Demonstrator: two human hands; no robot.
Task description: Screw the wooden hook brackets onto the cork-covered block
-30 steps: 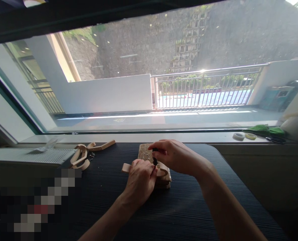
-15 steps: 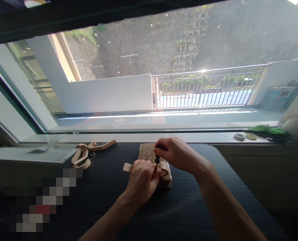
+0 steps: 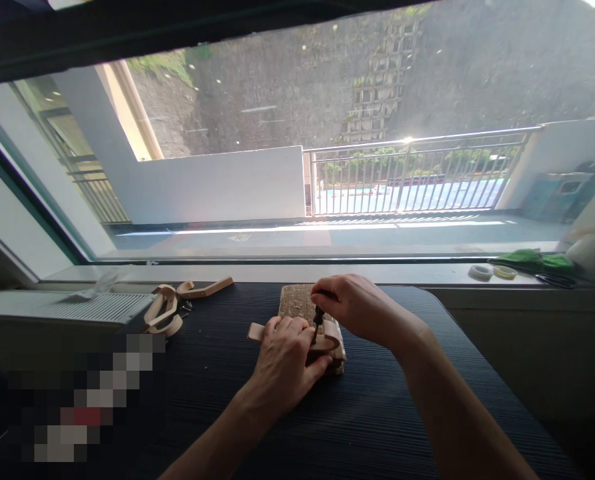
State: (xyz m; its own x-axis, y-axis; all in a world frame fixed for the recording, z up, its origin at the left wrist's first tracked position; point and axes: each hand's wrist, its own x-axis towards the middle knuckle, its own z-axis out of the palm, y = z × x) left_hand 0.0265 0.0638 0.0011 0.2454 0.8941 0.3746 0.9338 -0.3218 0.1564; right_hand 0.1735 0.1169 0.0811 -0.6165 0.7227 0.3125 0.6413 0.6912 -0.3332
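1 pale, hooked wooden strip [image 3: 333,338] lies across a rough brown block [image 3: 296,301], held down by the left hand's [image 3: 283,351] curled fingers; the right hand's [image 3: 352,300] fingers grip a slim black screwdriver [image 3: 319,316] over it. Work looks unfinished; other bent wooden pieces [image 3: 210,289] lie apart on the black surface [image 3: 377,407].

The pale, hook-curved wooden strip [image 3: 331,331] looks smooth and matt, basically bare wood. The brown speckled rectangular block [image 3: 295,303] is way rougher, all coarse and grainy. What shows of the slim black screwdriver [image 3: 319,315] reads as dark plastic up top. The black round-cornered tabletop [image 3: 377,407] has fine woodgrain-style ridges and a dull sheen. The crumpled clear plastic film [image 3: 100,287] is kinda glossy, while the bunched green cloth [image 3: 532,260] looks fuzzy.
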